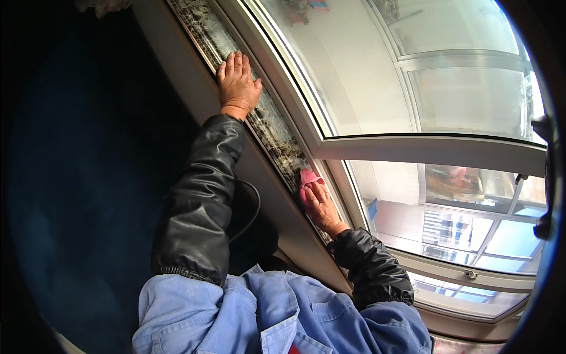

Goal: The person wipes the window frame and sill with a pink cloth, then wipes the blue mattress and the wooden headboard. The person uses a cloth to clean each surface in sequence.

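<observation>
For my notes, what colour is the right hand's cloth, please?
The cloth is pink; the head view shows it.

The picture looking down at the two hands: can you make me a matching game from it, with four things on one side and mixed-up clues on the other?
Things
1. Left hand
2. Cloth
3. Forearm sleeves
4. Collared top

Clues
A. Black and shiny
B. Blue
C. Palm down on the marbled sill
D. Pink, under the fingers of the right hand

Right pairs: 1-C, 2-D, 3-A, 4-B
</observation>
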The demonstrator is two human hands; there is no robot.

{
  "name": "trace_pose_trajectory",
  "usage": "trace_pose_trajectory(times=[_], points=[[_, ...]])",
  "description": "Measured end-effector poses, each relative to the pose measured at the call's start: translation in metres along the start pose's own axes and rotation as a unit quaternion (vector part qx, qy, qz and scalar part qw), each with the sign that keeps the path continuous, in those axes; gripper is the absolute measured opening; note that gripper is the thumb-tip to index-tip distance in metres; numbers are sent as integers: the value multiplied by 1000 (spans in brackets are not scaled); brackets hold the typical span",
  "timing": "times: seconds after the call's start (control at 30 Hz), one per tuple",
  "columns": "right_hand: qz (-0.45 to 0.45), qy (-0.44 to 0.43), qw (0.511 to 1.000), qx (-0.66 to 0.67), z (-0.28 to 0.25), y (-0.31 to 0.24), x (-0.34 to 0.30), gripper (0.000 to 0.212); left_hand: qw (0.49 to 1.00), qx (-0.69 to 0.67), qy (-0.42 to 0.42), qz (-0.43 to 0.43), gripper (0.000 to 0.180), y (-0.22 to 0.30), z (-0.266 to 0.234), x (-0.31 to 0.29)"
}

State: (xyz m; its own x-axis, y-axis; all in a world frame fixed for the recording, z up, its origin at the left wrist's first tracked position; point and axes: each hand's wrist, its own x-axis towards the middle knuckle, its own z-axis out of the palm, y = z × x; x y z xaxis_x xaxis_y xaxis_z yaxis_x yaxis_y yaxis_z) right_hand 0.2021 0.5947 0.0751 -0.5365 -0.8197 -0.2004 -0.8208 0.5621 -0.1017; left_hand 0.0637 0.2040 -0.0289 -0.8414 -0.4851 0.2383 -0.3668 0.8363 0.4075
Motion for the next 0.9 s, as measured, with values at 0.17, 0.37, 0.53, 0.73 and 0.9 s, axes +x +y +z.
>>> trace_pose_trajectory(times=[0.17,0.37,0.53,0.73,0.9], points=[[18,66,997,-28,31,5,0,71,1000,23,-12,3,75,-6,-2,1],[43,130,990,10,44,6,6,68,996,74,-40,1,73,-11,10,3],[29,181,982,40,51,9,7,67,992,107,-56,-20,73,-4,16,-7],[-39,250,965,64,56,18,11,69,996,72,-48,-1,73,54,23,-95],[-30,268,963,24,64,54,47,67,997,-20,26,69,71,124,31,-161]])
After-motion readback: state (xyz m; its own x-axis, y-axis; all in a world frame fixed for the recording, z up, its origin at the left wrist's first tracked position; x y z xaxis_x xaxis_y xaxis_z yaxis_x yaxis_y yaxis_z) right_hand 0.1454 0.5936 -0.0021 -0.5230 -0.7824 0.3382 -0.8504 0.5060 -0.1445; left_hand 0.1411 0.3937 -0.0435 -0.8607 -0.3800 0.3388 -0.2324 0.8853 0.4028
